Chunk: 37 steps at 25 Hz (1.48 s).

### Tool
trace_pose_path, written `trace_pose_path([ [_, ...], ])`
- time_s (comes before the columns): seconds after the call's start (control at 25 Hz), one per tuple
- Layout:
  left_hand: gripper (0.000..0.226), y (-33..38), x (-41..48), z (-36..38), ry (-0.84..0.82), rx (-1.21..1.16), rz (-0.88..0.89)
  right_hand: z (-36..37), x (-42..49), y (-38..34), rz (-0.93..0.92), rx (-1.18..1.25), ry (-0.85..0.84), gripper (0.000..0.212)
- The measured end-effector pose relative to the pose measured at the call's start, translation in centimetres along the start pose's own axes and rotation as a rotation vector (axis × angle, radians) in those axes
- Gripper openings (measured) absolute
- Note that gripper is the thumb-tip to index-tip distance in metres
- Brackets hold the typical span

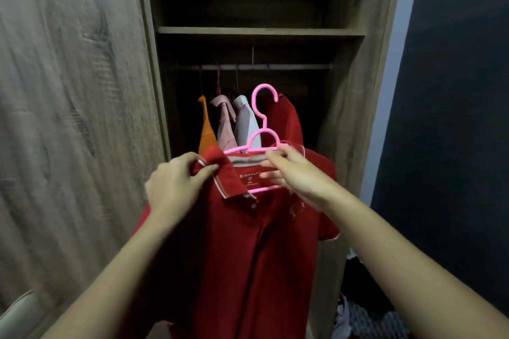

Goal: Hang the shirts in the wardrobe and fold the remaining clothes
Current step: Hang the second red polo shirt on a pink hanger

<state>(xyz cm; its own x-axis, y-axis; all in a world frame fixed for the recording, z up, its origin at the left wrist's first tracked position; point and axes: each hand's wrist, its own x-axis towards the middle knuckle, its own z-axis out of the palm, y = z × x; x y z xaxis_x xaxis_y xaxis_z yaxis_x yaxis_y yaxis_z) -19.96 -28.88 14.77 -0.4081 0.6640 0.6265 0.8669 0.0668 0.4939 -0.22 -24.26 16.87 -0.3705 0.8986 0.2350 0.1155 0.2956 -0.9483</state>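
A red polo shirt (237, 242) hangs in front of me on a pink plastic hanger (261, 118), whose hook points up. My left hand (176, 181) pinches the shirt's left collar. My right hand (294, 173) reaches into the neck opening, its fingers around the hanger's right shoulder and lower bar. Behind stands the open wardrobe with a rail (253, 66) under a shelf (261, 31). On the rail hang an orange garment (206, 132), a pink shirt (225, 126), a white shirt (246, 124) and a red shirt (286, 121).
The wooden wardrobe door (74, 118) fills the left side. A dark blue wall (446, 91) is on the right. A heap of dark and patterned clothes (366, 308) lies low on the right. The rail has free room to the right of the hung red shirt.
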Motion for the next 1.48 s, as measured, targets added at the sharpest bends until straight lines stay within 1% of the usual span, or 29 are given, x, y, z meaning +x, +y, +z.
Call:
trace_pose_path([
  [0.04,0.034,1.1,-0.5,0.7,-0.013,0.027,-0.002,1.1,0.3,-0.6,0.098,0.158,-0.047,0.017],
  [0.08,0.036,1.9,-0.9,1.4,-0.036,0.056,-0.008,1.7,0.9,-0.8,0.143,0.258,-0.049,0.022],
  [0.12,0.037,2.8,-1.3,2.1,-0.054,0.09,-0.014,1.9,1.7,-0.7,0.166,0.347,-0.019,0.027],
  [0.16,0.039,3.5,-1.5,3.0,-0.068,0.125,-0.011,1.8,2.4,-0.6,0.177,0.41,0.031,0.026],
  [0.2,0.039,4.4,-1.7,3.5,-0.091,0.158,0.003,1.5,2.9,-0.6,0.199,0.476,0.083,0.018],
  [0.24,0.038,5.3,-1.9,3.9,-0.136,0.157,0.042,1.0,3.4,-0.7,0.211,0.533,0.144,0.015],
  [0.28,0.036,6.0,-1.8,4.6,-0.222,0.069,0.092,0.1,4.3,-0.3,0.224,0.56,0.215,0.017],
  [0.32,0.034,6.5,-1.4,5.4,-0.348,-0.114,0.11,-0.7,5.1,0.0,0.223,0.586,0.28,0.016],
  [0.36,0.032,6.9,-0.8,6.1,-0.52,-0.328,0.088,-1.7,6.1,0.7,0.207,0.571,0.348,0.015],
  [0.4,0.037,7.2,-0.1,6.7,-0.634,-0.523,0.047,-2.5,6.9,1.4,0.188,0.518,0.407,0.016],
  [0.44,0.044,7.4,0.8,8.0,-0.638,-0.607,0.004,-3.4,7.9,2.2,0.162,0.431,0.444,0.02],
  [0.48,0.045,7.6,2.0,9.4,-0.572,-0.609,-0.02,-4.6,9.1,3.2,0.137,0.334,0.46,0.028],
  [0.52,0.045,7.5,2.7,10.2,-0.487,-0.59,-0.028,-5.2,9.4,3.8,0.131,0.222,0.463,0.042],
  [0.56,0.041,7.7,3.4,11.0,-0.426,-0.58,-0.019,-5.8,9.7,4.1,0.121,0.112,0.456,0.05],
  [0.64,0.031,8.8,5.4,13.2,-0.39,-0.574,0.01,-7.2,10.9,4.1,0.095,0.0,0.394,0.043],
  [0.76,0.032,11.1,9.8,16.7,-0.364,-0.491,0.043,-10.9,14.2,4.0,0.083,-0.12,0.307,0.037],
  [0.88,0.035,12.7,15.2,21.2,-0.278,-0.358,0.141,-14.6,18.0,4.6,0.06,-0.178,0.271,0.034],
  [0.92,0.038,13.3,16.9,22.7,-0.282,-0.295,0.161,-15.7,19.2,4.8,0.054,-0.183,0.257,0.034],
  [1.0,0.045,14.7,19.5,25.5,-0.329,-0.184,0.182,-17.7,21.7,5.5,0.039,-0.208,0.222,0.048],
  [1.12,0.048,16.1,21.3,29.3,-0.349,-0.038,0.213,-19.9,25.4,6.0,0.009,-0.234,0.155,0.052],
  [1.2,0.045,15.8,21.6,31.2,-0.272,-0.003,0.132,-20.7,27.8,6.1,0.009,-0.25,0.138,0.056],
  [1.28,0.035,15.4,21.9,32.4,-0.173,-0.017,0.074,-21.2,30.6,6.3,0.018,-0.276,0.122,0.059],
  [1.4,0.043,15.5,22.5,33.4,-0.193,-0.029,0.127,-21.1,34.8,6.7,0.001,-0.315,0.116,0.058],
  [1.48,0.048,15.7,22.7,33.8,-0.179,-0.004,0.15,-20.9,37.5,7.0,-0.033,-0.311,0.147,0.051],
])
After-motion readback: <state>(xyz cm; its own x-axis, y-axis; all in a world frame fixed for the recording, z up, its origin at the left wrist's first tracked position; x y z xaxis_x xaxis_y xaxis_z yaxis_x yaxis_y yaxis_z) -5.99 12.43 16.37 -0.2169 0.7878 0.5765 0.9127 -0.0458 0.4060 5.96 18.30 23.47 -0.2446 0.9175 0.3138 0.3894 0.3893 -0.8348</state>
